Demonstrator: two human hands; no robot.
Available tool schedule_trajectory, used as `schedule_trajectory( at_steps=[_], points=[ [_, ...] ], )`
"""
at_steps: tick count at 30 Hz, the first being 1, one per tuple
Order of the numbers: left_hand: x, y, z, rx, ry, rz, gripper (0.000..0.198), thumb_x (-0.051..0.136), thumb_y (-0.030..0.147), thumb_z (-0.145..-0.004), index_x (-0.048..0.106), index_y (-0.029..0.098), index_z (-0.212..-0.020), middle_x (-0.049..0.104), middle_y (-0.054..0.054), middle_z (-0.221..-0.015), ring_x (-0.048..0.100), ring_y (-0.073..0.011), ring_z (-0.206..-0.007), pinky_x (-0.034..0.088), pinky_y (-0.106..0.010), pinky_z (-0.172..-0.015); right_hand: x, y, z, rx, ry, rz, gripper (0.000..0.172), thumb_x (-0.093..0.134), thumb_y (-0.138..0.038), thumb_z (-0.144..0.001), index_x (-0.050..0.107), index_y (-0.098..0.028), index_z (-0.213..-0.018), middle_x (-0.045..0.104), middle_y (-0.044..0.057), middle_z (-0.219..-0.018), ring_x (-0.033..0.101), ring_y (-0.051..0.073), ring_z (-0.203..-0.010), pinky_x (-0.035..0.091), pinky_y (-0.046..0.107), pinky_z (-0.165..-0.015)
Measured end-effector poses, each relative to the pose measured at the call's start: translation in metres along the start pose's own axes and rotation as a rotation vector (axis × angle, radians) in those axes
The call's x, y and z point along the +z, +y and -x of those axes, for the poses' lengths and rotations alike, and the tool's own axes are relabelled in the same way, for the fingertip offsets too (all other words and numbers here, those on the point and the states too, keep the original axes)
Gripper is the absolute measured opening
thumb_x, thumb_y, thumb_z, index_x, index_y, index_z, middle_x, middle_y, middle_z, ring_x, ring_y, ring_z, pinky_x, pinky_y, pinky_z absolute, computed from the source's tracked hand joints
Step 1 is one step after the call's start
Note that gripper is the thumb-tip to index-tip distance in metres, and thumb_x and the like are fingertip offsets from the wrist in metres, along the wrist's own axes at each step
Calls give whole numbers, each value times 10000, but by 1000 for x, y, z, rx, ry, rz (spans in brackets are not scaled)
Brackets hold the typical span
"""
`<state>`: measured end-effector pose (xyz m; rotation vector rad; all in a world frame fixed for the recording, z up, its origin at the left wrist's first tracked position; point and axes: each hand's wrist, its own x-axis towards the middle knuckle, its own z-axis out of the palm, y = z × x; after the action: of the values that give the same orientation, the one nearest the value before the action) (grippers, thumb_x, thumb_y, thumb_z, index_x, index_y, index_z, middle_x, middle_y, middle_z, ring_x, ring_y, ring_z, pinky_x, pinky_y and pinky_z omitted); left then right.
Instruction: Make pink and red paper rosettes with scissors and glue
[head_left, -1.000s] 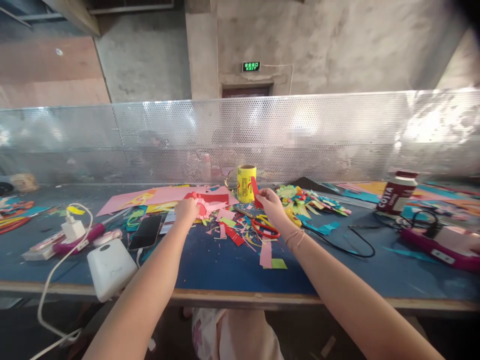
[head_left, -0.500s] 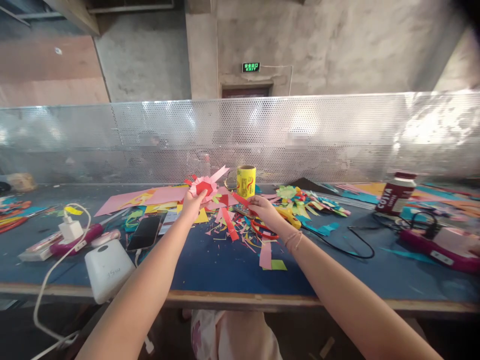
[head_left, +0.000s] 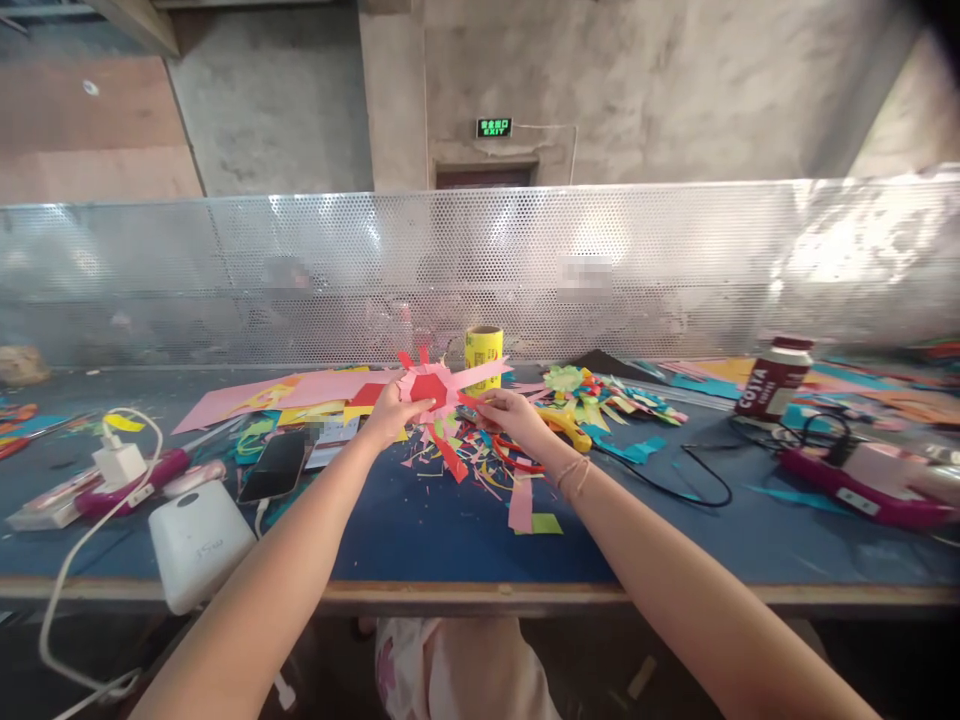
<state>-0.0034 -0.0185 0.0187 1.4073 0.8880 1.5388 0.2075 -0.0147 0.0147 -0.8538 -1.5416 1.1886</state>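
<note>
My left hand [head_left: 388,415] is closed on a paper flower [head_left: 429,387], with the thumb across its red centre. Pink fringed petals ring that centre, and a long pink strip sticks out to the right. My right hand [head_left: 514,415] pinches a red paper strip [head_left: 471,401] at the flower's right edge; whether the two touch I cannot tell. Behind the hands stands a yellow tape roll [head_left: 484,352], upright. Below them lie paper scraps [head_left: 450,465], and yellow-handled scissors [head_left: 570,428] rest partly behind my right wrist.
On the left are a phone [head_left: 275,465], a white power bank [head_left: 201,545] and a charger on a purple power strip [head_left: 169,467]. Paper flowers [head_left: 611,395] are heaped right of the tape roll. A COSTA bottle [head_left: 775,380] stands farther right, near black cables [head_left: 709,480]. A perforated metal screen [head_left: 300,300] runs behind.
Both hands have come closer together. The flower has turned to face me more and moved right, and the red strip in my right hand is now at its edge. The view has shifted slightly.
</note>
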Motion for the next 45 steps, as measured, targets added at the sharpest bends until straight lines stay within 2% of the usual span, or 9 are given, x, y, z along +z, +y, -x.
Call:
schedule_trajectory(
  at_steps=[5, 9, 18, 23, 27, 30, 35, 39, 45],
  points=[
    [1, -3, 2, 8, -10, -105, 568, 774, 223, -551, 553, 144, -1068, 662, -72, -935, 631, -185, -807, 511, -327, -738, -2, 2, -1, 63, -9, -75, 226, 722, -250, -627, 572, -175, -779, 667, 16, -646, 646, 140, -563, 539, 248, -548],
    [3, -1, 2, 34, -37, -117, 631, 768, 231, -559, 525, 152, -1135, 647, -83, -1008, 629, -181, -830, 501, -352, -788, -3, 4, -1, 73, -81, -165, 261, 742, -216, -606, 603, -170, -821, 682, 27, -676, 655, 149, -576, 560, 278, -592],
    [1, -1, 1, 24, 18, -193, 688, 767, 231, -562, 504, 154, -1192, 605, -119, -1112, 619, -207, -895, 492, -366, -803, -5, 6, -1, 67, -151, -227, 239, 686, -141, -648, 605, -178, -869, 678, 24, -697, 661, 153, -606, 550, 286, -641],
    [-1, -3, 0, 46, 29, -191, 662, 765, 228, -572, 519, 159, -1183, 608, -120, -1116, 605, -221, -955, 477, -372, -842, -4, 2, 2, 79, -152, -250, 217, 646, -108, -659, 612, -185, -858, 683, 38, -744, 667, 173, -653, 536, 346, -736],
    [-3, -3, -1, 61, 54, -229, 650, 770, 210, -559, 540, 163, -1165, 616, -116, -1106, 579, -238, -1025, 454, -382, -891, -3, -1, 4, 104, -140, -258, 311, 569, -39, -597, 618, -180, -869, 689, 44, -868, 674, 177, -721, 533, 321, -736],
    [-2, -3, -1, 70, 38, -229, 649, 763, 219, -570, 528, 164, -1172, 614, -115, -1110, 592, -233, -1000, 463, -379, -875, -4, -3, 4, 110, -134, -256, 360, 524, -21, -559, 623, -179, -866, 683, 40, -924, 672, 170, -749, 531, 300, -743],
    [-1, -3, -1, 64, 21, -192, 599, 756, 235, -581, 526, 159, -1129, 633, -109, -1067, 627, -217, -896, 494, -358, -798, -7, -8, 6, 96, -295, -382, 348, 484, -77, -574, 631, -176, -874, 675, 43, -963, 654, 170, -824, 505, 311, -827],
    [-2, -5, -2, 60, 39, -198, 581, 761, 238, -570, 538, 169, -1102, 638, -99, -1045, 620, -222, -925, 486, -361, -817, -9, -13, 9, 146, -314, -446, 271, 489, -156, -643, 620, -164, -880, 673, 58, -918, 643, 169, -829, 510, 294, -794],
    [-2, -3, -1, 75, 7, -221, 582, 754, 259, -581, 534, 148, -1108, 605, -121, -1107, 599, -233, -980, 477, -371, -845, -11, -12, 9, 152, -259, -392, 237, 550, -86, -652, 589, -165, -872, 652, 48, -969, 622, 108, -725, 506, 237, -729]
  ],
)
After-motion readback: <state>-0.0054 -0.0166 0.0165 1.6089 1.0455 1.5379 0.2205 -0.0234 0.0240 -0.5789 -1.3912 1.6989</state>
